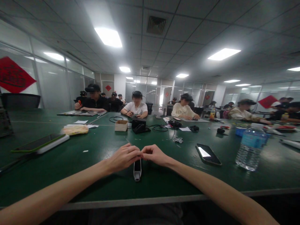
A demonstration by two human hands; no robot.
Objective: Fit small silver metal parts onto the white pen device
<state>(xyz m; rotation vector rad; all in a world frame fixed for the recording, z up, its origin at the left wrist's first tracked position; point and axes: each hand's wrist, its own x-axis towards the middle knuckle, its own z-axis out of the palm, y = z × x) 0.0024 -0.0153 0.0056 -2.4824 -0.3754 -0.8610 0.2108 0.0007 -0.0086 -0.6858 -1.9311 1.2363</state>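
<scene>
A narrow black and silver object (pixel 137 171), shaped like a stapler, lies on the green table with one end toward me. My left hand (pixel 125 157) reaches over its far end, fingers bent and closed around it. At the same end, my right hand (pixel 156 155) is curled in a pinch, its fingertips touching those of the left. Whatever lies between the right fingertips is hidden or too small to make out. The fingers cover the object's far part.
A phone (pixel 208 154) and a water bottle (pixel 251 147) stand to the right. Ahead are a small cardboard box (pixel 121 125), a black box (pixel 138 124) and cables. A green-edged tablet (pixel 38 142) lies left. People sit across the table (pixel 98 187).
</scene>
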